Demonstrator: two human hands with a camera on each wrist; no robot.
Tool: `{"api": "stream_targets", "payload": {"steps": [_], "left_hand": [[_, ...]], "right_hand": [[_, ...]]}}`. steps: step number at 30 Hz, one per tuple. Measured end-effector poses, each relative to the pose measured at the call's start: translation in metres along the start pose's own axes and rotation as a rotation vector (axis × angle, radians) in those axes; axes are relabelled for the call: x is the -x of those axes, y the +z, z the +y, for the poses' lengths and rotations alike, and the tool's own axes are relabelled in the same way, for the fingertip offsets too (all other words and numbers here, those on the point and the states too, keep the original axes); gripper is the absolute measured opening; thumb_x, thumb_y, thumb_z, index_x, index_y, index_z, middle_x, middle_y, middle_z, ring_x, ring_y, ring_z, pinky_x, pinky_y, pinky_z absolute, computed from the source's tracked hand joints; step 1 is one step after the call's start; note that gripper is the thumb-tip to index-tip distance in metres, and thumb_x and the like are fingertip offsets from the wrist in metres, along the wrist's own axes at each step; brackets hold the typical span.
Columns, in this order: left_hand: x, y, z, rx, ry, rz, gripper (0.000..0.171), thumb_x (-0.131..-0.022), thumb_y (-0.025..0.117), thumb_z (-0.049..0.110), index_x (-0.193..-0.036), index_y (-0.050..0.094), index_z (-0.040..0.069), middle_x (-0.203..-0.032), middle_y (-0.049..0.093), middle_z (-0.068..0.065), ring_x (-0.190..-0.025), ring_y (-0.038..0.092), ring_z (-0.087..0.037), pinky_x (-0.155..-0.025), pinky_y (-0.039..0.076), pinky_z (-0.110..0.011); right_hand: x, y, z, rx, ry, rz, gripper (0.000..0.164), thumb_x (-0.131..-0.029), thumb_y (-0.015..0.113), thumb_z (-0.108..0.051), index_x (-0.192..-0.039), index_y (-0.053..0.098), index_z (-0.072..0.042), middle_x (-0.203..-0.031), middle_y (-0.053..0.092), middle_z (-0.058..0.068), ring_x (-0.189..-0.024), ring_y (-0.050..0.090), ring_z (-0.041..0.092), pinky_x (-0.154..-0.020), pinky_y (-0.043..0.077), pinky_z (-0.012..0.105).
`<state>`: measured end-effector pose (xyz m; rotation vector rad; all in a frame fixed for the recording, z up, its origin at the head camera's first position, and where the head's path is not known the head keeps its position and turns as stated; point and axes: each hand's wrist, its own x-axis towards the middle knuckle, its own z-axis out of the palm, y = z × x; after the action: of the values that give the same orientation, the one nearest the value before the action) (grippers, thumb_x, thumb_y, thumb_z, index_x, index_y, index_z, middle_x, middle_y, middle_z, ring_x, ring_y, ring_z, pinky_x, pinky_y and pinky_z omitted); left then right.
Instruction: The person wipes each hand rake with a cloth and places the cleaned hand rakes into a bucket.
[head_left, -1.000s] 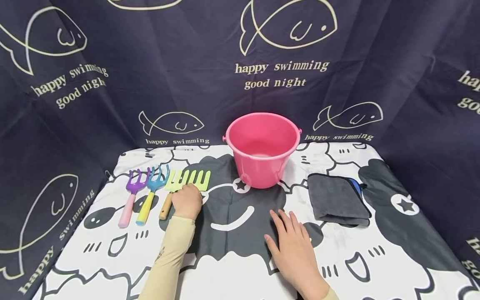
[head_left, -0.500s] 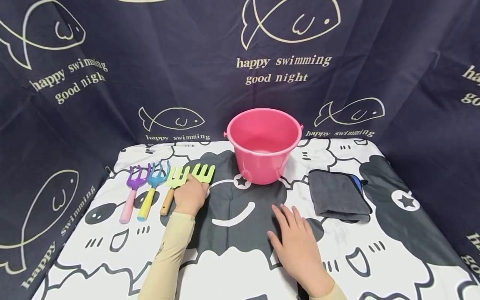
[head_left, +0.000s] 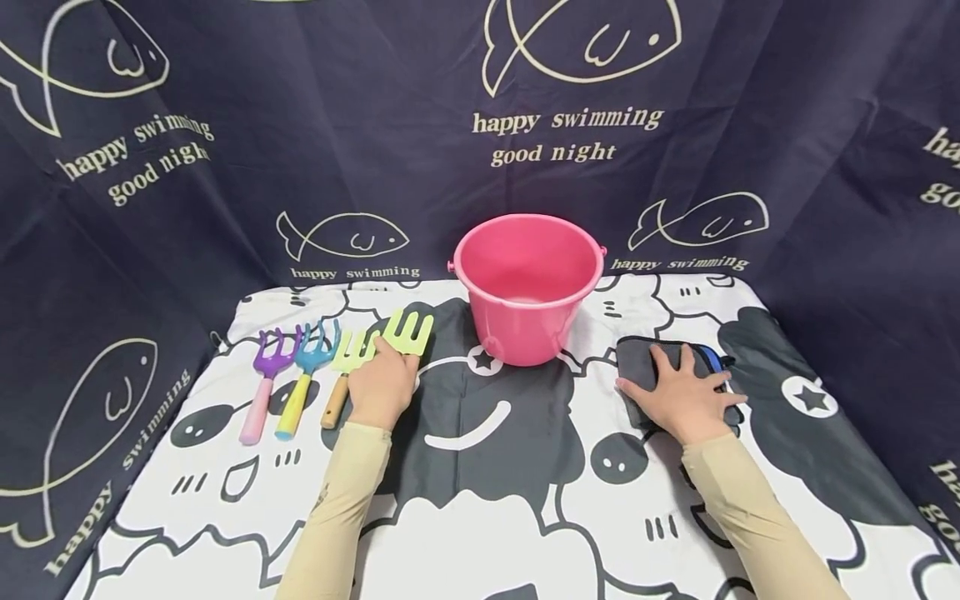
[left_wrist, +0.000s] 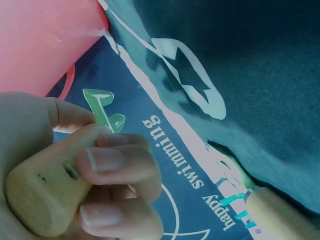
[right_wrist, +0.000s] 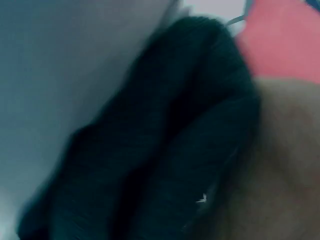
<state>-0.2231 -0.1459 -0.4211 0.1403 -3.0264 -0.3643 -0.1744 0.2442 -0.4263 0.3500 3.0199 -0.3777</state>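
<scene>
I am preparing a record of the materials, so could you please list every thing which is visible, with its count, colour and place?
Bucket: 1, pink, back centre
Purple fork: 1, purple head and pink handle, far left
Blue fork: 1, blue head and yellow handle, beside the purple one
Green fork: 1, green head and wooden handle, right of the blue one
Held fork: 1, green head and wooden handle, in the left hand
Folded cloth: 1, grey with blue patch, right side
Patterned cover: 1, white and dark, beneath these things
Fish-print curtain: navy, behind and at both sides; panel count unclear
Left hand: 1, gripping the held fork
Right hand: 1, on the folded cloth
Sleeves: 2, beige, on the forearms
</scene>
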Motion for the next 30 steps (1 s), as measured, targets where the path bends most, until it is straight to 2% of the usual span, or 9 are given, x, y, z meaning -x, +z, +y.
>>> {"api": "stream_targets", "payload": {"steps": [3, 5, 9, 13, 16, 19, 23, 26, 30], "left_hand": [[0.002, -0.001, 0.002, -0.004, 0.004, 0.001, 0.059, -0.096, 0.037, 0.036, -0.123, 0.042, -0.016, -0.071, 0.071, -0.028, -0.059, 0.063, -0.043, -0.057, 0.053, -0.057], [0.004, -0.003, 0.003, -0.005, 0.005, 0.011, 0.061, -0.096, 0.037, 0.035, -0.128, 0.040, -0.017, -0.071, 0.072, -0.028, -0.059, 0.063, -0.043, -0.058, 0.053, -0.057], [0.006, -0.008, 0.006, 0.000, 0.015, 0.038, 0.066, -0.096, 0.036, 0.033, -0.134, 0.036, -0.020, -0.072, 0.071, -0.028, -0.057, 0.062, -0.041, -0.055, 0.052, -0.057], [0.009, -0.013, 0.008, 0.006, 0.032, 0.074, 0.062, -0.095, 0.037, 0.032, -0.129, 0.039, -0.020, -0.066, 0.070, -0.026, -0.051, 0.060, -0.038, -0.050, 0.051, -0.056], [0.011, -0.015, 0.010, 0.009, 0.039, 0.104, 0.055, -0.095, 0.038, 0.030, -0.121, 0.042, -0.017, -0.061, 0.068, -0.023, -0.047, 0.058, -0.037, -0.047, 0.049, -0.055], [0.012, -0.014, 0.011, 0.009, 0.048, 0.119, 0.055, -0.095, 0.039, 0.030, -0.122, 0.042, -0.018, -0.060, 0.068, -0.023, -0.047, 0.058, -0.037, -0.046, 0.049, -0.055], [0.013, -0.014, 0.011, 0.005, 0.060, 0.134, 0.059, -0.095, 0.039, 0.030, -0.126, 0.041, -0.021, -0.060, 0.068, -0.024, -0.047, 0.058, -0.038, -0.046, 0.050, -0.055], [0.013, -0.017, 0.012, 0.010, 0.062, 0.149, 0.053, -0.095, 0.041, 0.029, -0.119, 0.045, -0.018, -0.058, 0.068, -0.023, -0.046, 0.058, -0.037, -0.045, 0.049, -0.054], [0.015, -0.020, 0.011, 0.013, 0.075, 0.185, 0.049, -0.094, 0.043, 0.028, -0.113, 0.048, -0.017, -0.054, 0.065, -0.021, -0.041, 0.054, -0.036, -0.041, 0.047, -0.053]], "right_hand": [[-0.007, 0.003, 0.007, -0.003, 0.022, -0.061, 0.104, -0.078, 0.049, -0.075, -0.153, 0.021, -0.008, -0.152, 0.006, 0.042, -0.113, 0.008, 0.085, -0.077, 0.021, 0.093], [-0.010, 0.004, 0.010, -0.009, 0.013, -0.052, 0.104, -0.078, 0.053, -0.073, -0.152, 0.021, -0.008, -0.151, 0.007, 0.042, -0.111, 0.014, 0.085, -0.075, 0.027, 0.091], [-0.012, 0.002, 0.016, -0.025, -0.019, 0.056, 0.101, -0.077, 0.062, -0.063, -0.149, 0.023, -0.004, -0.144, 0.017, 0.043, -0.101, 0.030, 0.080, -0.073, 0.033, 0.086], [-0.013, -0.001, 0.021, -0.061, -0.040, 0.134, 0.095, -0.077, 0.068, -0.050, -0.146, 0.026, -0.001, -0.134, 0.024, 0.041, -0.097, 0.035, 0.074, -0.070, 0.035, 0.083], [-0.012, -0.001, 0.023, -0.081, -0.058, 0.152, 0.089, -0.078, 0.069, -0.042, -0.143, 0.029, 0.003, -0.130, 0.026, 0.040, -0.095, 0.036, 0.072, -0.067, 0.038, 0.081], [-0.011, 0.002, 0.024, -0.086, -0.076, 0.186, 0.079, -0.079, 0.069, -0.035, -0.137, 0.036, 0.007, -0.128, 0.029, 0.040, -0.093, 0.039, 0.069, -0.065, 0.040, 0.078], [-0.011, 0.004, 0.025, -0.091, -0.093, 0.234, 0.064, -0.080, 0.068, -0.027, -0.129, 0.046, 0.009, -0.126, 0.032, 0.039, -0.097, 0.040, 0.066, -0.068, 0.039, 0.076], [-0.009, 0.001, 0.024, -0.096, -0.105, 0.274, 0.058, -0.081, 0.066, -0.021, -0.126, 0.048, 0.011, -0.125, 0.034, 0.039, -0.099, 0.040, 0.065, -0.069, 0.039, 0.075], [-0.007, -0.003, 0.024, -0.123, -0.140, 0.364, 0.048, -0.078, 0.064, -0.009, -0.118, 0.051, 0.014, -0.116, 0.038, 0.040, -0.086, 0.042, 0.064, -0.062, 0.040, 0.071]]}}
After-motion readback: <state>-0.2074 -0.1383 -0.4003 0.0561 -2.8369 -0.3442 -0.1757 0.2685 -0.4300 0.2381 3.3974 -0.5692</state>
